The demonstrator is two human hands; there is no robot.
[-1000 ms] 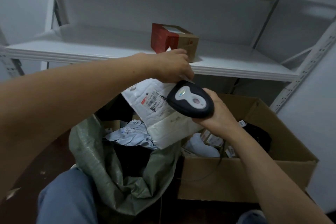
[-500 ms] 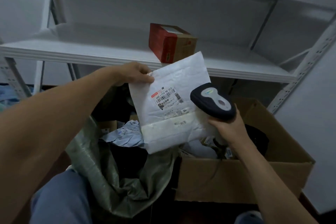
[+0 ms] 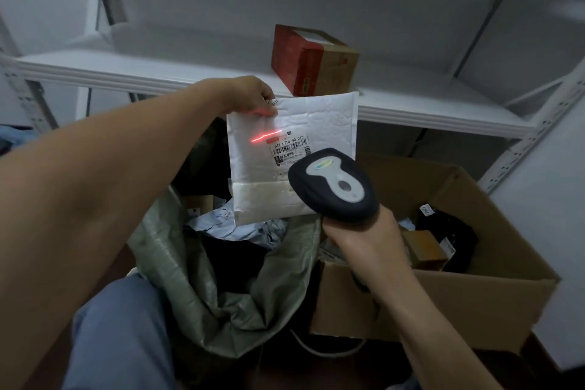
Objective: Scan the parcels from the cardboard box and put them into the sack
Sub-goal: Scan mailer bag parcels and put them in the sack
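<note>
Head view: left hand [image 3: 250,95] pinches the white parcel [image 3: 292,155] above the sack [image 3: 196,279]; right hand [image 3: 364,241] grips the scanner [image 3: 332,187].

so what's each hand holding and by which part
The left hand pinches the white padded mailer at its top left corner; the right hand grips the scanner by its handle.

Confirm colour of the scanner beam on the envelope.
Red beam on the white envelope; head view.

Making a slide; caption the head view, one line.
Left hand holds a white mailer above the sack while right hand aims the scanner.
</note>
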